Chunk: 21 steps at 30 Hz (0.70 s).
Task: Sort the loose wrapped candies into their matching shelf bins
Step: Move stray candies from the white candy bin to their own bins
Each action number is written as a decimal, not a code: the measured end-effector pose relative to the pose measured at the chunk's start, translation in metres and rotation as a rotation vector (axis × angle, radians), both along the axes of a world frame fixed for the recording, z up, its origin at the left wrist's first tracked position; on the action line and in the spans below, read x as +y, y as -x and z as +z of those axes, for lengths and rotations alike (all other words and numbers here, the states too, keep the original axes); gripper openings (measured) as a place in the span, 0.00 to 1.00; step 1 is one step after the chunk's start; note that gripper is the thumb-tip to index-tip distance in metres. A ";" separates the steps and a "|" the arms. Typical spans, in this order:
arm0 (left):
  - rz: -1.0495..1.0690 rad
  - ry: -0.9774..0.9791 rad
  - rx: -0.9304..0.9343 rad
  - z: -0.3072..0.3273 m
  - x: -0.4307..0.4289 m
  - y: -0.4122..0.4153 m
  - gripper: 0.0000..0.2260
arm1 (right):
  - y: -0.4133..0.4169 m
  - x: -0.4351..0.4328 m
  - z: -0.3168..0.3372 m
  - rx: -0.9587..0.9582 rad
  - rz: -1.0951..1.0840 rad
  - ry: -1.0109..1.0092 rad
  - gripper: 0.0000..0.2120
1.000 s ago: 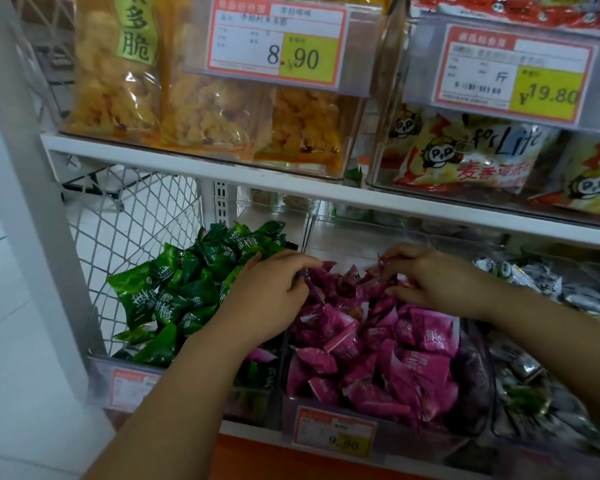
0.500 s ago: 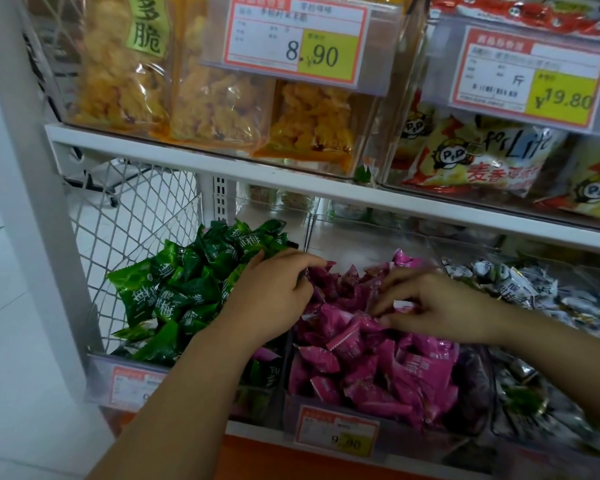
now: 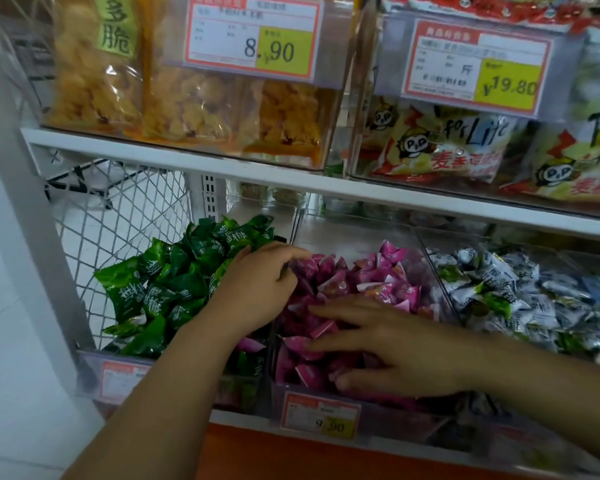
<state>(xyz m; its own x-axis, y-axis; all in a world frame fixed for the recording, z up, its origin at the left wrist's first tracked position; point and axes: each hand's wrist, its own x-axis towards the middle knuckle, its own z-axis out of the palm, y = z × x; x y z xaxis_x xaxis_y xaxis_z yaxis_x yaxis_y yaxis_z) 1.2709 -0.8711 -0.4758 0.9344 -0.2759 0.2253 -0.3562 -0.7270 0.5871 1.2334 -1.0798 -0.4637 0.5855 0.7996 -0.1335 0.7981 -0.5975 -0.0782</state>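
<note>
Three clear bins stand side by side on the lower shelf. The left one holds green wrapped candies [image 3: 160, 289], the middle one pink candies [image 3: 371, 282], the right one white-and-green candies [image 3: 499, 289]. A stray pink candy [image 3: 249, 344] lies in the green bin by the divider. My left hand [image 3: 257, 292] rests over that divider with its fingertips curled down among the pink candies, and anything under them is hidden. My right hand [image 3: 395, 348] lies flat with spread fingers on the pink pile near the bin's front.
The pink bin's front wall [image 3: 395, 427] carries a 9.90 price tag [image 3: 321, 419]. A white shelf board [image 3: 222, 171] hangs close above the bins, with bagged snacks [image 3: 187, 98] on it. White wire mesh [image 3: 118, 216] closes the left side.
My right hand moved from the back of the pink bin toward its front and flattened onto the candies. My left hand stayed at the divider.
</note>
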 end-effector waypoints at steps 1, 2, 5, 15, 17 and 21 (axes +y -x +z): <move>0.001 0.002 0.004 0.000 0.000 0.000 0.17 | -0.001 0.000 -0.005 -0.015 0.020 0.037 0.25; 0.003 0.005 0.006 0.000 -0.001 0.001 0.17 | -0.005 0.001 -0.006 -0.040 0.018 0.065 0.26; 0.000 0.015 -0.003 -0.001 0.000 0.000 0.17 | -0.029 0.003 -0.007 -0.093 -0.017 0.099 0.24; -0.012 0.045 -0.010 -0.003 0.003 0.000 0.16 | -0.099 0.000 -0.005 -0.184 -0.188 0.073 0.20; -0.017 0.048 -0.011 -0.004 0.003 -0.001 0.16 | -0.106 -0.007 -0.001 -0.151 -0.256 0.076 0.20; -0.022 0.051 -0.011 -0.005 0.002 -0.002 0.16 | -0.093 -0.015 0.013 -0.100 -0.296 -0.051 0.23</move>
